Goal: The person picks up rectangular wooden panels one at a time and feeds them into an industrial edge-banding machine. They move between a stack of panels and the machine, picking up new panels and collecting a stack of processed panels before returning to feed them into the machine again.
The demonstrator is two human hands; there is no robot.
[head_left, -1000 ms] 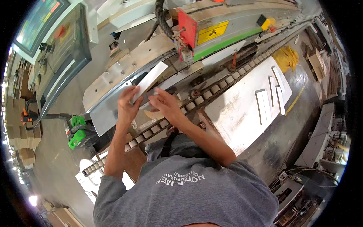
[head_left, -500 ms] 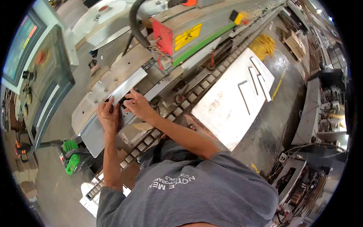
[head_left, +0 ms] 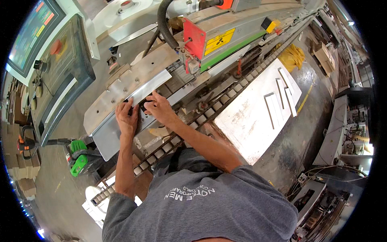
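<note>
Both hands reach to the metal infeed end of a large woodworking machine. My left hand (head_left: 126, 120) is bent with fingers curled together at the bright metal guide plate (head_left: 151, 86); a small dark thing shows at its fingertips. Just to its right, my right hand (head_left: 160, 109) has its thumb and fingers pinched at another dark spot by the same plate. What either hand grips is too small and covered to make out. A grey metal sheet (head_left: 105, 146) slopes down to the left of the left hand.
A red guard plate (head_left: 194, 38) and ribbed hose (head_left: 163, 24) stand beyond the hands. At left is a control panel (head_left: 60, 60) with a screen (head_left: 34, 38). To the right lie a white board (head_left: 246, 123) with several narrow strips, a roller track (head_left: 217, 105) and a yellow cloth (head_left: 293, 57).
The whole view has shifted, so the machine and hands sit slightly further right. Both hands stay at the guide plate, close together, with their fingers slightly re-posed.
</note>
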